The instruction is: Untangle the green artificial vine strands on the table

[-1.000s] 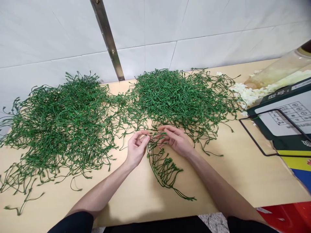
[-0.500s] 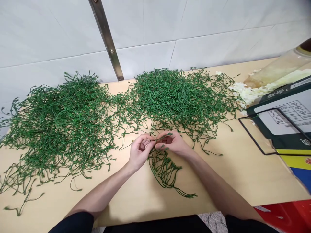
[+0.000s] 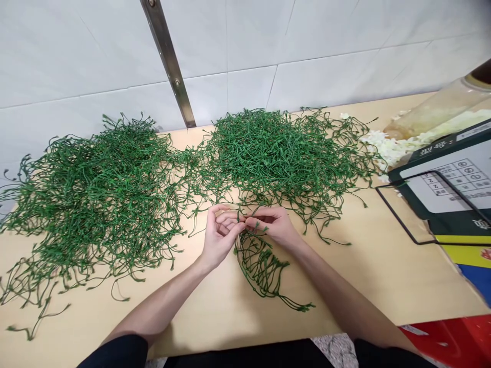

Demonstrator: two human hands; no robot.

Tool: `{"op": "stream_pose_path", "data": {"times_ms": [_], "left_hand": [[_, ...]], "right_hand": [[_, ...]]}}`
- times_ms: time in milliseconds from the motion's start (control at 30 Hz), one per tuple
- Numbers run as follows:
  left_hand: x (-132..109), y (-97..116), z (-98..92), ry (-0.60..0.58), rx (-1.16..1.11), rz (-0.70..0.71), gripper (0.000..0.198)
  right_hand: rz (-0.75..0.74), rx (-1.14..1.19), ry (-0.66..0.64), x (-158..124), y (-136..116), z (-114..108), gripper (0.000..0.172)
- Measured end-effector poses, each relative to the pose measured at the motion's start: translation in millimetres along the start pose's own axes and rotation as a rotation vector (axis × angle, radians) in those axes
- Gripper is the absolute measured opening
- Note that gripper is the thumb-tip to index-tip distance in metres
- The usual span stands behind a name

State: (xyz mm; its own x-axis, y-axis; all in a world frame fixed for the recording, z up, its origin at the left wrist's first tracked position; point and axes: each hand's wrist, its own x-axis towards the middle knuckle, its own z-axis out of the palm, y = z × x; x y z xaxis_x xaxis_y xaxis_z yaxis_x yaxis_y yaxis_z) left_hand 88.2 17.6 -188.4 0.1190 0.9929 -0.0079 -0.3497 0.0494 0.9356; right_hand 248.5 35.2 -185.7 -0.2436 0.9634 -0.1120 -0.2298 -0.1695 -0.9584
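Note:
My left hand (image 3: pixel 219 236) and my right hand (image 3: pixel 274 226) meet fingertip to fingertip over the wooden table (image 3: pixel 368 266), both pinched on the top of a small bunch of green plastic stems (image 3: pixel 261 266) that trails toward me. Just behind my hands lies a big tangled pile of the same green stems (image 3: pixel 280 153). A second, wider pile of stems (image 3: pixel 92 199) covers the left part of the table.
White plastic petals (image 3: pixel 387 145) and a clear bag (image 3: pixel 441 112) lie at the back right. A dark green box with a printed label (image 3: pixel 452 184) and a black wire frame (image 3: pixel 406 220) sit at the right edge. A tiled wall with a metal strip (image 3: pixel 169 61) stands behind.
My hands have closed in from slightly apart until the fingertips touch on the stems. The small bunch has shifted a little; the piles have not moved.

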Motion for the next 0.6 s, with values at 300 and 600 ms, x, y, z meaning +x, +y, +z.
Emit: {"op": "stream_pose_path", "data": {"times_ms": [300, 600], "left_hand": [[8, -2, -8.7, -0.095, -0.054, -0.156, 0.055], [11, 9, -8.3, -0.260, 0.170, -0.180, 0.040]], "right_hand": [[-0.212, -0.181, 0.051, 1, 1, -5, 0.017], [-0.231, -0.176, -0.051, 1, 3, -7, 0.015]]}}
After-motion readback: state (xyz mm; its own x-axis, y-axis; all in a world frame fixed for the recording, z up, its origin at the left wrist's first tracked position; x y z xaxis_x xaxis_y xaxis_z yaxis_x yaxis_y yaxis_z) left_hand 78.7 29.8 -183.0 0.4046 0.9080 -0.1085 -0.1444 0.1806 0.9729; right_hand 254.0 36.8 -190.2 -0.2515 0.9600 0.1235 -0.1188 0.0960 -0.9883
